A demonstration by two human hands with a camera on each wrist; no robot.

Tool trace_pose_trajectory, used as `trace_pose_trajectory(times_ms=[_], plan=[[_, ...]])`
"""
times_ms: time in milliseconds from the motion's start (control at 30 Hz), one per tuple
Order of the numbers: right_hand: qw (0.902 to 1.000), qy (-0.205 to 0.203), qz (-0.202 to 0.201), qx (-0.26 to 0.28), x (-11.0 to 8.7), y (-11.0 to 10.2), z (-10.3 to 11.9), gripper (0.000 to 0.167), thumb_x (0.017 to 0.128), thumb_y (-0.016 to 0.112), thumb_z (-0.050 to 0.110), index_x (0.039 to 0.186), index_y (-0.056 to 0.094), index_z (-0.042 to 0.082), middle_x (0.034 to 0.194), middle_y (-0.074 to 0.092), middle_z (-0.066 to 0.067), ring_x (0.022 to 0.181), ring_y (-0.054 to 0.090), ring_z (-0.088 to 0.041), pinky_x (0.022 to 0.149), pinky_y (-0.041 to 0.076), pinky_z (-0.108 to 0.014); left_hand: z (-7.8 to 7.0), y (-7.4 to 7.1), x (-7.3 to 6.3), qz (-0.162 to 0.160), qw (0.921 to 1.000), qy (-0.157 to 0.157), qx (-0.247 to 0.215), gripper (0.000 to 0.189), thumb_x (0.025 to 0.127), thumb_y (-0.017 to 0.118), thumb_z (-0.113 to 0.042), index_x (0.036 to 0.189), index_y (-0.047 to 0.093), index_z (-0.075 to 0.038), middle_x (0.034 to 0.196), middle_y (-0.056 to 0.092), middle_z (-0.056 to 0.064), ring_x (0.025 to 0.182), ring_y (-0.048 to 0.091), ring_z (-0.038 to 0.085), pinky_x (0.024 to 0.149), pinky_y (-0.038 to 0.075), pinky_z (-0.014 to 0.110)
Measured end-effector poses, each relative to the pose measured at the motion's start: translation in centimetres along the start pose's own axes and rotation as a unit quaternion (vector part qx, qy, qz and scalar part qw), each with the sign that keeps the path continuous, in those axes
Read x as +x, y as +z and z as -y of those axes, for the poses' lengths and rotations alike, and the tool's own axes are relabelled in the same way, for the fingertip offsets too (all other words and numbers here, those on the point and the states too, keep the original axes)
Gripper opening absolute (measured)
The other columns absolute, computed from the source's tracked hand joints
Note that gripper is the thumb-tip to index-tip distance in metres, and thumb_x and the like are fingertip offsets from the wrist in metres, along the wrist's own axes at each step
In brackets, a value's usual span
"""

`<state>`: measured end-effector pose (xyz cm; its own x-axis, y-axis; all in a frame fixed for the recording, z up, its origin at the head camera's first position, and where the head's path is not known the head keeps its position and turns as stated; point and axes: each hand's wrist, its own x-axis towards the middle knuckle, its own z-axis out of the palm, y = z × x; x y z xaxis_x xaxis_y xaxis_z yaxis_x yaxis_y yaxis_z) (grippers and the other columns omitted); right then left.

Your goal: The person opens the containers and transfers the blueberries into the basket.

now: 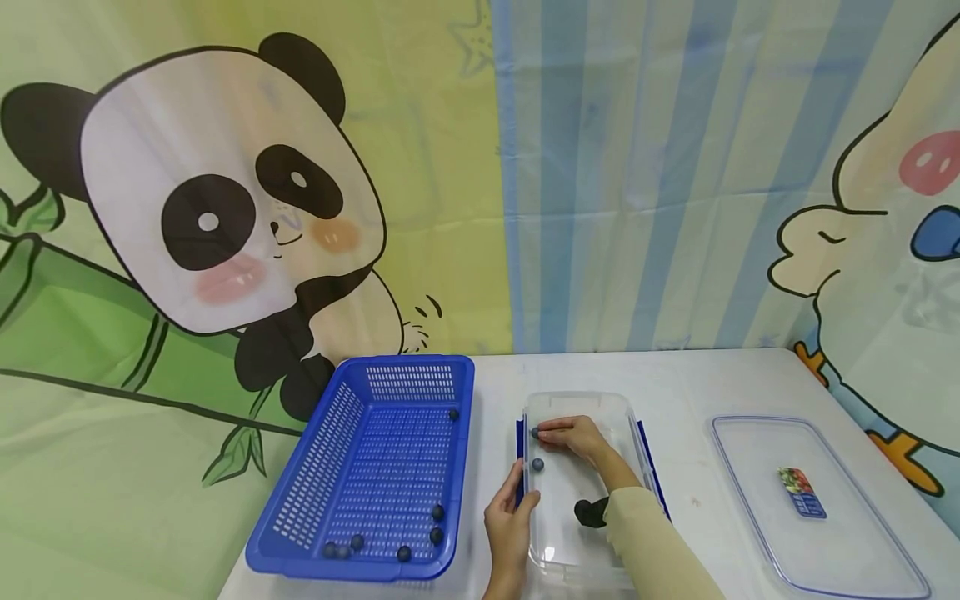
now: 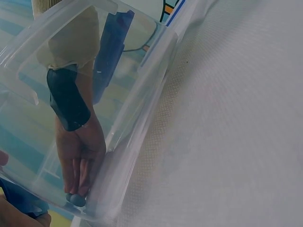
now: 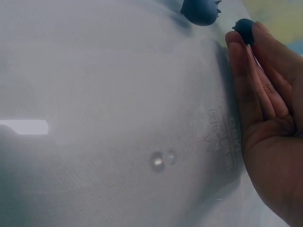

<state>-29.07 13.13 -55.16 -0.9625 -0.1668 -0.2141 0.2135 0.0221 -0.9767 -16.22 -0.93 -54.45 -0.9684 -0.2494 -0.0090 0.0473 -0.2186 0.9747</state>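
Observation:
In the head view a clear plastic box [image 1: 577, 542] stands on the white table. My right hand [image 1: 573, 437] reaches inside it and pinches a blueberry [image 3: 245, 31] between thumb and fingertips, near the left wall. Another blueberry [image 1: 537, 465] lies loose in the box close by. At the box's left side my left hand [image 1: 510, 521] grips the wall by the blue latch [image 2: 23, 196], its thumb near the rim. Through the clear wall, the left wrist view also shows the right hand [image 2: 80, 151].
To the left stands a blue basket [image 1: 258, 542] with several blueberries [image 1: 437, 512] on its bottom. A clear lid [image 1: 738, 517] with a blue rim and a colourful label lies at the right. Behind the table hangs a printed curtain [image 1: 435, 208].

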Motion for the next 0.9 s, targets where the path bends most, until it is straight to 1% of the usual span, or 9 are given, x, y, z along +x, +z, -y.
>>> trace_pose_trajectory(times_ms=[300, 433, 467, 600, 700, 767, 900], plan=[[0.9997, -0.012, 0.017, -0.010, 0.0, 0.0, 0.0, 0.029, 0.082, 0.064, 0.000, 0.107, 0.061, -0.014, 0.098, 0.067, -0.020, 0.084, 0.067, -0.021, 0.076, 0.055, -0.033, 0.2, 0.0, 0.0, -0.002, 1.0000, 0.005, 0.000, 0.048, 0.076, 0.061, 0.004, 0.124, 0.056, -0.001, 0.132, 0.049, 0.015, 0.124, 0.042, 0.028, 0.101, 0.033, 0.035], [0.9997, -0.016, 0.016, -0.009, -0.3, 0.0, 0.8, 0.028, 0.083, 0.063, 0.000, 0.107, 0.061, -0.015, 0.097, 0.067, -0.022, 0.084, 0.067, -0.024, 0.076, 0.055, -0.032, 0.2, -0.1, 0.0, -0.003, 1.0000, 0.003, 0.003, 0.048, 0.076, 0.061, 0.003, 0.124, 0.057, -0.001, 0.132, 0.050, 0.014, 0.124, 0.042, 0.027, 0.100, 0.033, 0.034], [0.9997, -0.018, 0.015, -0.008, -0.4, 0.0, 1.2, 0.028, 0.083, 0.063, 0.000, 0.107, 0.060, -0.015, 0.097, 0.066, -0.022, 0.084, 0.067, -0.025, 0.076, 0.055, -0.033, 0.2, -0.1, 0.0, -0.003, 1.0000, 0.005, 0.004, 0.048, 0.076, 0.061, 0.003, 0.124, 0.057, -0.001, 0.132, 0.049, 0.014, 0.123, 0.043, 0.028, 0.100, 0.033, 0.034], [0.9999, 0.005, 0.008, 0.009, -0.8, -0.1, 3.3, 0.028, 0.083, 0.063, -0.001, 0.107, 0.061, -0.014, 0.094, 0.067, -0.020, 0.083, 0.067, -0.025, 0.076, 0.055, -0.033, 0.3, -0.2, 0.0, -0.005, 0.9999, 0.010, 0.005, 0.048, 0.076, 0.061, 0.004, 0.123, 0.057, -0.001, 0.131, 0.050, 0.015, 0.122, 0.044, 0.028, 0.100, 0.035, 0.034], [0.9997, 0.012, 0.019, 0.004, -1.1, -0.3, 5.3, 0.027, 0.084, 0.062, -0.002, 0.108, 0.060, -0.014, 0.094, 0.067, -0.019, 0.082, 0.067, -0.024, 0.077, 0.055, -0.033, 0.3, -0.2, 0.0, -0.004, 0.9999, 0.010, 0.005, 0.048, 0.076, 0.061, 0.004, 0.123, 0.057, -0.001, 0.131, 0.050, 0.016, 0.122, 0.044, 0.029, 0.099, 0.035, 0.035], [0.9995, 0.004, 0.030, -0.002, -1.5, -0.2, 6.8, 0.027, 0.085, 0.061, -0.002, 0.109, 0.060, -0.014, 0.096, 0.067, -0.019, 0.083, 0.067, -0.024, 0.077, 0.054, -0.033, 0.2, -0.1, 0.0, -0.005, 0.9999, 0.010, 0.007, 0.047, 0.076, 0.061, 0.004, 0.123, 0.057, -0.001, 0.131, 0.050, 0.015, 0.122, 0.044, 0.029, 0.099, 0.035, 0.035], [0.9966, -0.028, 0.077, -0.002, -2.1, 0.7, 9.7, 0.029, 0.086, 0.060, -0.001, 0.111, 0.058, -0.014, 0.100, 0.066, -0.021, 0.087, 0.066, -0.024, 0.080, 0.053, -0.034, 0.1, 0.1, 0.0, -0.007, 0.9998, 0.013, 0.009, 0.047, 0.076, 0.061, 0.004, 0.123, 0.057, 0.000, 0.130, 0.051, 0.015, 0.122, 0.045, 0.029, 0.100, 0.034, 0.036]])
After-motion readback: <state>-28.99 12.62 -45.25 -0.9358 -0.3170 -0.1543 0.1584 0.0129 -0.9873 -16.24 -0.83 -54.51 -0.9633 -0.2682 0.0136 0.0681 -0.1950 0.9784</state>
